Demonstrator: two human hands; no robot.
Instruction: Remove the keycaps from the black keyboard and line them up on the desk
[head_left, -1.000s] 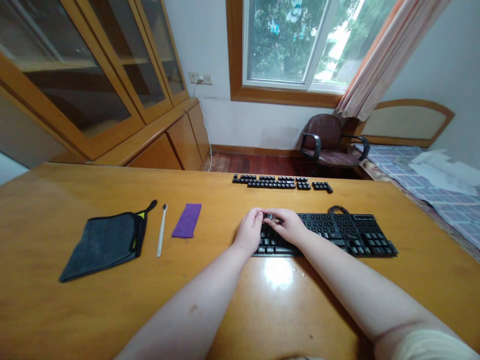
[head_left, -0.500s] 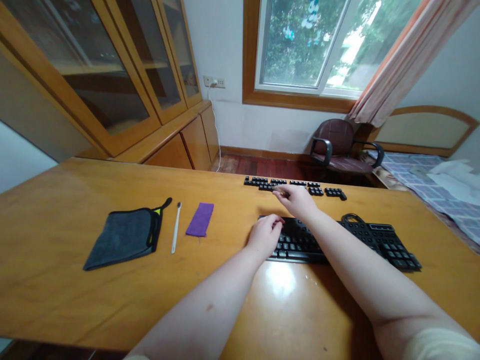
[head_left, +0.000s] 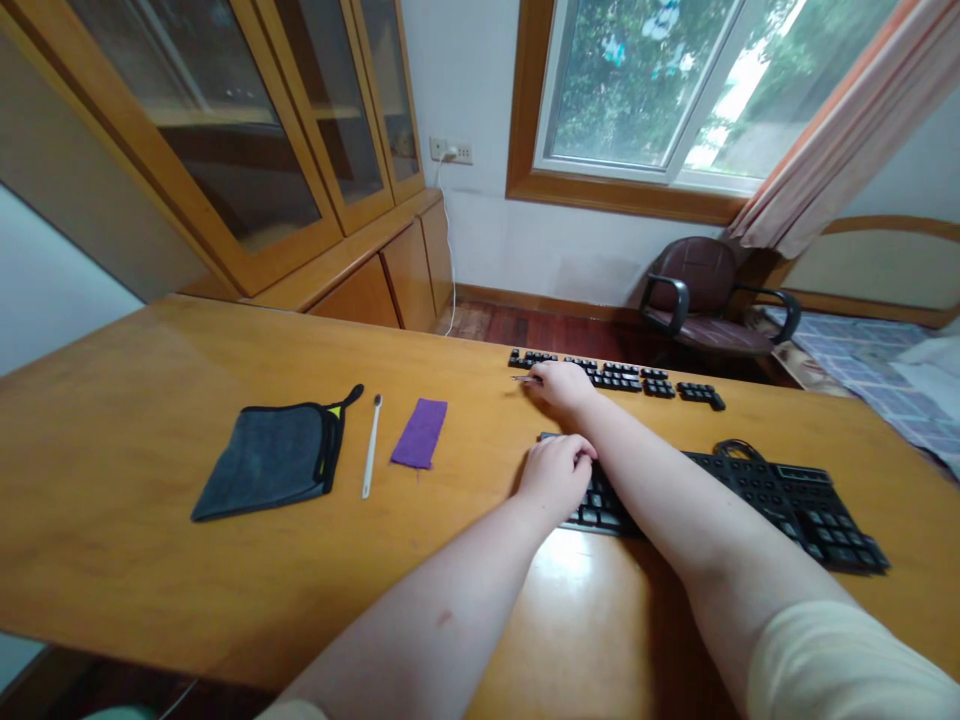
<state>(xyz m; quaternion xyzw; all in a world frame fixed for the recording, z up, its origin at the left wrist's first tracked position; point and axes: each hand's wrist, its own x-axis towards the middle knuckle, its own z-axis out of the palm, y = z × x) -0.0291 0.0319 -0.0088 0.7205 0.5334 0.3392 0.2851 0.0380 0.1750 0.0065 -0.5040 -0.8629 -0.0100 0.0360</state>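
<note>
A black keyboard (head_left: pixel 765 495) lies across the desk, partly covered by my arms. Several rows of loose black keycaps (head_left: pixel 621 376) line the far edge. My left hand (head_left: pixel 556 476) rests on the keyboard's left end, fingers curled against it. Beyond the keyboard, my right hand (head_left: pixel 561 384) is closed low over the desk, by the left part of the keycap rows. From its fingertips a thin metal tool (head_left: pixel 525 379) sticks out to the left; its exact kind is too small to tell, and whether a keycap is in it is hidden.
Left on the desk (head_left: pixel 225 590) lie a folded grey cloth (head_left: pixel 274 460), a white toothbrush (head_left: pixel 371 450) and a purple cloth (head_left: pixel 421 434). The keyboard cable (head_left: pixel 739 450) is coiled behind the keyboard. An armchair (head_left: pixel 701 290) stands past the desk's far edge.
My right hand has moved slightly left relative to the keycaps and turned, with the tool now pointing left. My left hand has shifted a little rightward on the keyboard. The view has swung left.
</note>
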